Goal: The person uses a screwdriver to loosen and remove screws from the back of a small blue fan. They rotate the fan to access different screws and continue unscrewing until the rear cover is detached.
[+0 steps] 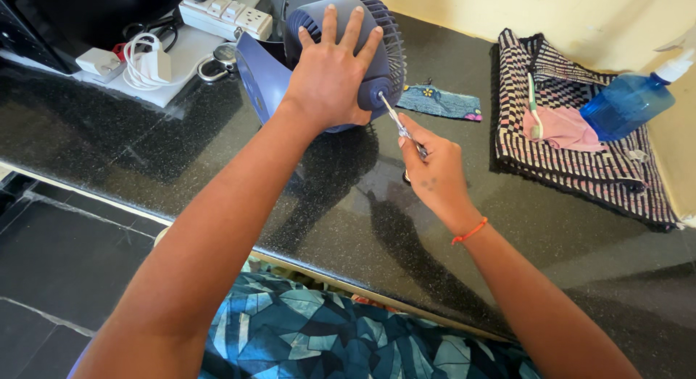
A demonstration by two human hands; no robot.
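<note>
Head view, fan point(377, 38) on counter point(290, 190), cloth point(580, 161) (striped), spray bottle point(627, 103) right.

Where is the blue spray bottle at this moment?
In the head view the blue spray bottle lies at the far right, on the checked cloth beside a pink cloth, near the wall.
</note>
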